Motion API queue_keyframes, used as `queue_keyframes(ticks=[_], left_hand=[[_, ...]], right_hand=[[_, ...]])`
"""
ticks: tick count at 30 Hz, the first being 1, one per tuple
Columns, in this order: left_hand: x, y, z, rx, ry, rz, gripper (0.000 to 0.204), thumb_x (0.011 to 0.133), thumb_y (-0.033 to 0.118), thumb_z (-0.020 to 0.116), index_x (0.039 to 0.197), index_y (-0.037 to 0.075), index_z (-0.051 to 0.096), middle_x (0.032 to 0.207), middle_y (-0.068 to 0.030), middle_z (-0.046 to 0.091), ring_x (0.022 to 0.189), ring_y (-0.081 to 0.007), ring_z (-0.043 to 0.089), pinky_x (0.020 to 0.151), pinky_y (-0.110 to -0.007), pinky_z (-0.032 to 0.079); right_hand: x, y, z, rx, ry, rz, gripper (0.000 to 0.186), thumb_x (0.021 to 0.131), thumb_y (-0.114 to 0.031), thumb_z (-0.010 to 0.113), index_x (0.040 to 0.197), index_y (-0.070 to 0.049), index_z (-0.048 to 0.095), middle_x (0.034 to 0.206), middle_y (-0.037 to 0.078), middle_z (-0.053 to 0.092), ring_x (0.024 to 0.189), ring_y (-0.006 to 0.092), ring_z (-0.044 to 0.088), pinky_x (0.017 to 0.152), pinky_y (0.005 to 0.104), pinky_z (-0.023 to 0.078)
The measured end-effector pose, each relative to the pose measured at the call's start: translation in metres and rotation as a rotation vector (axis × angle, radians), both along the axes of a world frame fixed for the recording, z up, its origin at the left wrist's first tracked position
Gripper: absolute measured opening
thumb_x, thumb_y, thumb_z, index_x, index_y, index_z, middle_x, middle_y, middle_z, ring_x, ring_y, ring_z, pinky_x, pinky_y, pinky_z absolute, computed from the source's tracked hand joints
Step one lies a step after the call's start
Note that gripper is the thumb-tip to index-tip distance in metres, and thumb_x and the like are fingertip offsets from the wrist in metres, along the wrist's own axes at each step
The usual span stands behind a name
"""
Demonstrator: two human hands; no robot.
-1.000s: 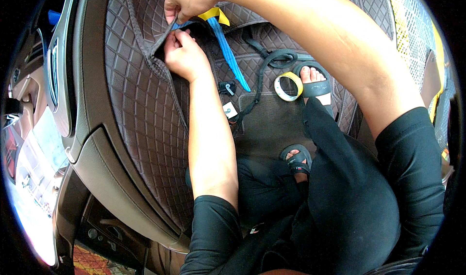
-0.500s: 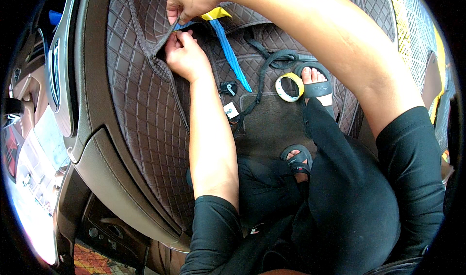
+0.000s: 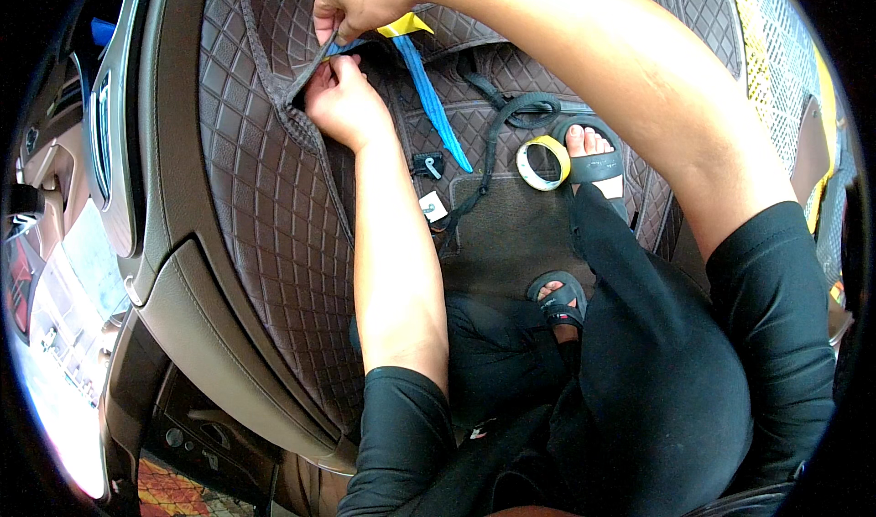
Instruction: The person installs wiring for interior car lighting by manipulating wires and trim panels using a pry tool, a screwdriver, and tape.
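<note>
A brown quilted car mat with a dark bound edge covers the side wall in front of me. My right hand reaches over from the right and pinches the mat's raised edge between thumb and fingers. Just below it, my left hand is closed, its fingers curled against the back of that edge and partly hidden, so what they grip does not show. A bit of blue strip peeks out between the two hands. Beside them lie a piece of yellow tape and a longer blue strip.
A roll of yellow tape stands by my sandalled foot. A black cord loops across the floor near a small black clip and a white square piece. The door panel rises at left.
My left hand has shifted slightly left and down along the mat's edge. My right hand keeps its pinch in the same spot.
</note>
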State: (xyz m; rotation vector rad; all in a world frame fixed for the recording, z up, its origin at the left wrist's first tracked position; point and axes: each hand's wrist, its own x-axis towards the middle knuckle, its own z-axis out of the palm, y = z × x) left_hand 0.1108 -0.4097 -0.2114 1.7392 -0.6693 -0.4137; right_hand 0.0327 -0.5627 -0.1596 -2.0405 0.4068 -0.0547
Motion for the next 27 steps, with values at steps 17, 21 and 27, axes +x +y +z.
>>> queue_keyframes(ticks=[17,21,27], left_hand=[[-0.004,0.005,-0.005,-0.016,0.039,-0.031,0.025,0.094,0.007,0.059,0.11,-0.011,0.062,0.102,-0.0173,0.071,0.081,-0.0217,0.072,0.07,-0.029,0.055],[0.002,0.009,-0.009,-0.024,0.038,-0.061,0.028,0.093,0.01,0.061,0.113,-0.009,0.06,0.102,-0.0139,0.071,0.079,-0.0195,0.072,0.058,-0.026,0.05],[0.003,0.007,-0.011,-0.032,0.036,-0.066,0.028,0.09,0.007,0.057,0.113,-0.009,0.06,0.099,-0.0131,0.072,0.078,-0.0204,0.073,0.057,-0.026,0.049]], right_hand=[[-0.001,-0.003,-0.005,0.005,-0.011,-0.014,0.023,0.074,-0.006,0.073,0.097,-0.008,0.075,0.086,0.01,0.074,0.08,0.0216,0.067,0.074,0.0361,0.053],[0.004,-0.003,-0.004,-0.047,-0.016,0.028,0.023,0.074,-0.006,0.072,0.097,-0.009,0.075,0.086,0.01,0.074,0.08,0.0221,0.068,0.074,0.0364,0.053],[0.002,-0.003,-0.006,-0.032,-0.008,0.001,0.023,0.074,-0.007,0.073,0.097,-0.009,0.075,0.087,0.009,0.074,0.081,0.0223,0.068,0.074,0.0361,0.053]])
